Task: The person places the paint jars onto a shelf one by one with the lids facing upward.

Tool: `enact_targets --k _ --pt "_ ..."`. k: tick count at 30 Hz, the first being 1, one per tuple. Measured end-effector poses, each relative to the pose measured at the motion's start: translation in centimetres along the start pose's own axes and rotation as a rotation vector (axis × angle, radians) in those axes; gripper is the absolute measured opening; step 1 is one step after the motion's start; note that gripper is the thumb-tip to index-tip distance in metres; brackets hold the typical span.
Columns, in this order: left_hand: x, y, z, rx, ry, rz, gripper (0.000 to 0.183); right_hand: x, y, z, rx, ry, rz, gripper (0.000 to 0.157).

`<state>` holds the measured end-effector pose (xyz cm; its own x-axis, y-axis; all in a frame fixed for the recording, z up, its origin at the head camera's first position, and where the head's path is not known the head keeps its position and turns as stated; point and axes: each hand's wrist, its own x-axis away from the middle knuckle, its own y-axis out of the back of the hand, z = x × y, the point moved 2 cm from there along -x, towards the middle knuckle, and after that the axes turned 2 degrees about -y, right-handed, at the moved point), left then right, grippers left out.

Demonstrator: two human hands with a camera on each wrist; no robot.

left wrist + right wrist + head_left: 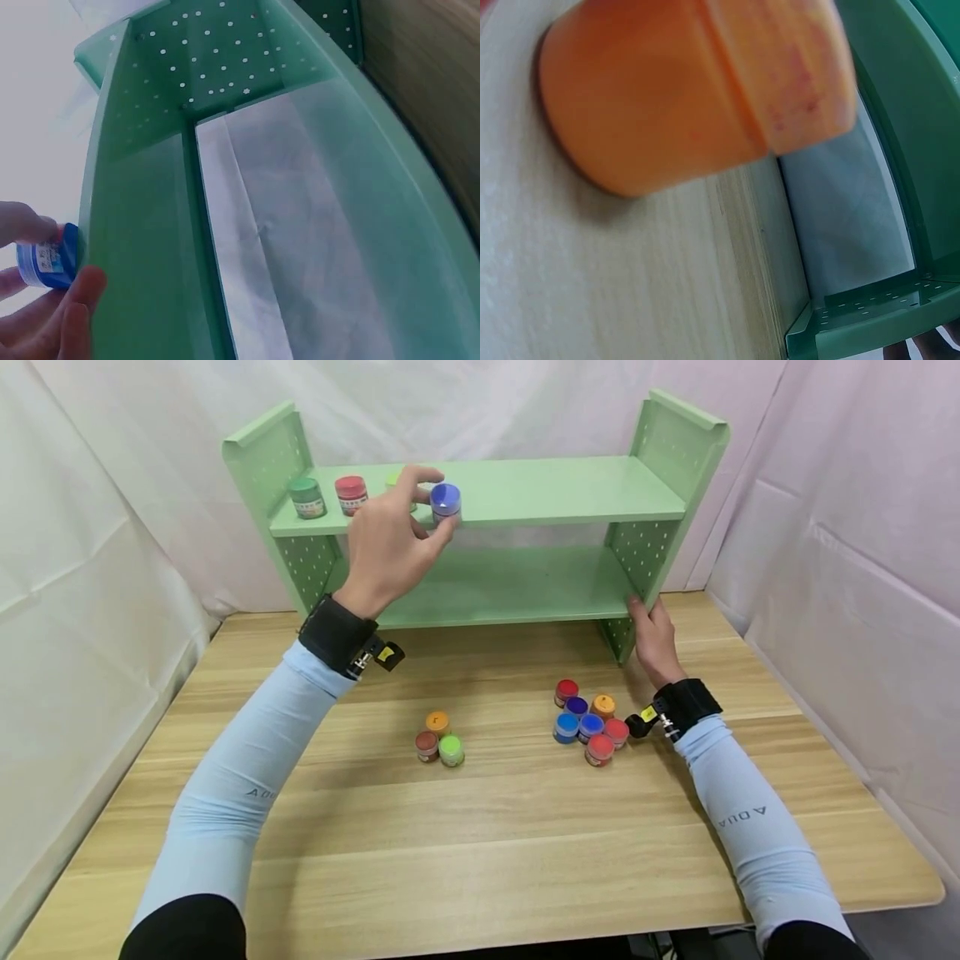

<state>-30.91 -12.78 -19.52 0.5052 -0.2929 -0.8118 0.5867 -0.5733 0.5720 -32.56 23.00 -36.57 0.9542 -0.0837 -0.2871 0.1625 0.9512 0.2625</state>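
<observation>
The table (480, 852) has a light wood-grain top. A green shelf unit (510, 581) stands at its rear. Its upper board (547, 492) bears, toward the left end, a green jar (307, 499), a red jar (351, 493) and a yellow-green jar (392, 479), the last partly hidden. Near mid-table, an orange jar (437, 722), a brown jar (427, 746) and a lime jar (452, 750) stand grouped. Further right stands a cluster of seven jars (591, 727).

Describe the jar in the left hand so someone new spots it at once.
Find the pale-green, perforated-sided shelf unit at the back of the wooden table. Near the front edge of its upper shelf, the bare left hand pinches a small round blue-lidded jar. It alone is held: the green-lidded jar and red-lidded jar to its left stand on that shelf.
</observation>
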Motion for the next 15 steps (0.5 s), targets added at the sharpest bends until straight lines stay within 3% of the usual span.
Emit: enact_targets --k 8,15 --pt "-0.7 0.0 -0.2 -0.083 0.042 0.034 0.035 -1.6 0.2 -2.7 0.011 -0.01 -0.02 0.059" --pt "-1.0 0.0 -0.4 -0.131 0.097 0.057 0.033 -1.6 -0.1 -3.0 0.006 -0.009 -0.012 0.059"
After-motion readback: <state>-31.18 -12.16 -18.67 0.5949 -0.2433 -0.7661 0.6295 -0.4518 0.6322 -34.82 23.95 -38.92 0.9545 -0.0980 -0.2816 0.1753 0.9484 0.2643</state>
